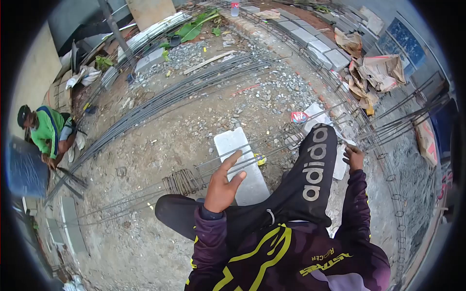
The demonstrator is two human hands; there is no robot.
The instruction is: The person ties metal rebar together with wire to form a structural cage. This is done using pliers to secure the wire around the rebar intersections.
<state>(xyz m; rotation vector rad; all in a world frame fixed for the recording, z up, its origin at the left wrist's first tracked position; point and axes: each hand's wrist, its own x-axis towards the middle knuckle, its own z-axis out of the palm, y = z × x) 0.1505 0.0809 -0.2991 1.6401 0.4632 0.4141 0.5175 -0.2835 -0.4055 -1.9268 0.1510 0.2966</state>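
Observation:
My left hand (222, 188) is raised over my lap with thumb and fingers apart, holding nothing. Just beyond it, thin steel rebars (213, 167) run across in front of my knees, and a bundle of bent wire stirrups (180, 182) hangs around them to the left. A pale concrete slab (233, 140) lies on the ground under the rods. My right hand (354, 157) is beside my right thigh, fingers curled. A thin light-coloured piece shows by its fingertips, but I cannot make out what it is.
A long bundle of rebars (170, 99) crosses the ground ahead. At left, a person in green (48, 128) crouches near the bars' ends. Concrete blocks (310, 41) and torn paper sacks (378, 72) lie at upper right. A rebar cage (388, 177) runs down my right side.

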